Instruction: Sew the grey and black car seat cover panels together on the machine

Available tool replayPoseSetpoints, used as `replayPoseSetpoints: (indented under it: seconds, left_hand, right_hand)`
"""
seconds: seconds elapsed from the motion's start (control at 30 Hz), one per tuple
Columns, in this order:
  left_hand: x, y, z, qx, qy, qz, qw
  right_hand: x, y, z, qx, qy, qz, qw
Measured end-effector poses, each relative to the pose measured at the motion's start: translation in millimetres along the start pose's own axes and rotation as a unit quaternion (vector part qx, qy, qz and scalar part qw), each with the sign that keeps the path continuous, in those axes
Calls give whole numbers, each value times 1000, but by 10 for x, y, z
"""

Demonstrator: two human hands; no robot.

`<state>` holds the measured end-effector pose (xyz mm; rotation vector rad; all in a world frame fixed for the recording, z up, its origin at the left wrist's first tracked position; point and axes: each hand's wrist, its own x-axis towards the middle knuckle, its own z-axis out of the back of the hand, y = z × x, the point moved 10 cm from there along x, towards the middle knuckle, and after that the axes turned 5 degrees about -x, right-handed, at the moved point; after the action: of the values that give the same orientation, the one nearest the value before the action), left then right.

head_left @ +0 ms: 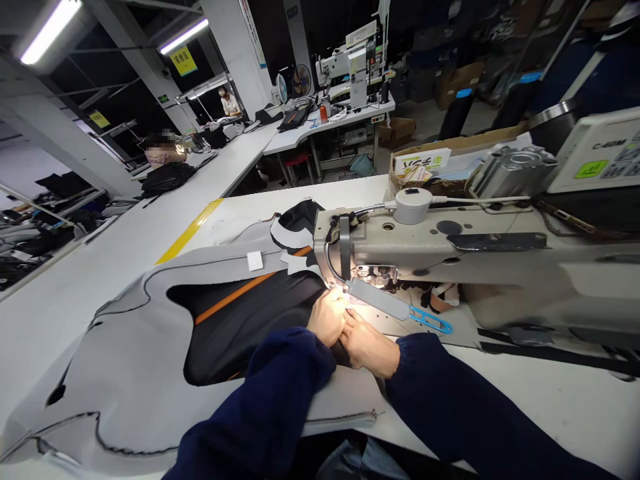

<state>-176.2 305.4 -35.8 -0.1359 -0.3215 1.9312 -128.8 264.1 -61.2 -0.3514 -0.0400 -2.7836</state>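
A large grey and black garment piece [150, 347] with an orange stripe [235, 293] lies spread on the white table [550, 400] in front of me. Both hands are pressed together at the needle area of the sewing machine [450, 260]. My left hand [327, 317] is curled, its fingers pinching the fabric edge under the machine's lamp. Just to the right, my right hand [367, 347] is also closed on the fabric. Dark blue sleeves cover both arms. Blue-handled snips [430, 321] lie just right of the hands.
The sewing machine's arm fills the right side, with a control panel [600, 157] behind it. A cardboard box [440, 163] stands behind the machine. Long white tables run back on the left, where other people sit at work. Another sewing machine [350, 63] stands far back.
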Motion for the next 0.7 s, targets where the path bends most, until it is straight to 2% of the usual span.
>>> replayPoseSetpoints:
  seconds: [0.1, 0.17, 0.37, 0.5, 0.7]
  left_hand:
    - [29, 81, -17, -17, 7, 66, 998]
    - [9, 119, -25, -28, 28, 86, 996]
    - [-101, 195, 30, 38, 62, 86, 994]
    - [-110, 203, 5, 49, 68, 91, 992]
    - [-84, 192, -8, 27, 50, 89, 994]
  right_hand:
    - [-9, 6, -12, 1, 19, -1, 1000]
    - [-9, 6, 14, -1, 18, -11, 1000]
    - [-53, -4, 154, -37, -55, -61, 996]
    - [-83, -7, 136, -50, -63, -74, 994]
    - [-73, -53, 118, -44, -56, -88, 994]
